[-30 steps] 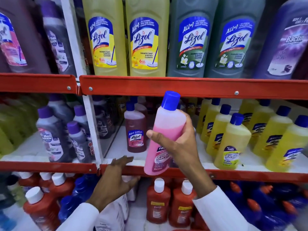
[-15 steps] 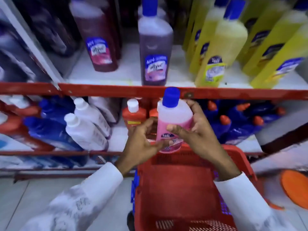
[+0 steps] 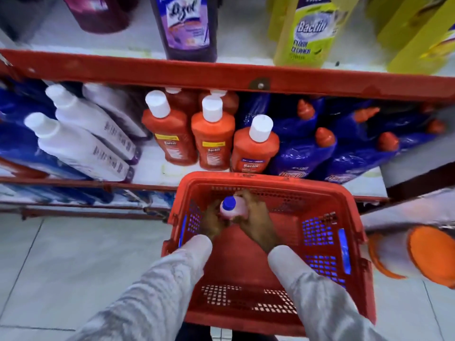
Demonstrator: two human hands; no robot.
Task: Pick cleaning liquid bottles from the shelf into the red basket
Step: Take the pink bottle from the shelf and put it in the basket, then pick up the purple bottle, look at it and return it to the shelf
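A pink cleaning liquid bottle (image 3: 236, 207) with a blue cap stands upright deep inside the red basket (image 3: 354, 212), near its far wall. Both of my hands are down in the basket and wrapped around it. My left hand (image 3: 213, 222) grips its left side. My right hand (image 3: 256, 222) grips its right side and partly covers the bottle's body. The bottle's base is hidden by my hands, so I cannot tell whether it touches the basket floor.
The basket sits on a pale tiled floor (image 3: 73, 267) against red-edged shelves (image 3: 221, 75). Orange bottles (image 3: 211, 134), white bottles (image 3: 83, 143) and blue bottles (image 3: 302, 146) fill the low shelf; purple and yellow bottles (image 3: 307, 33) stand above. An orange-ended object (image 3: 428, 254) lies right of the basket.
The pink bottle went from in front of the upper shelf down into the basket. My left hand joined my right on it. My view tilted down toward the floor.
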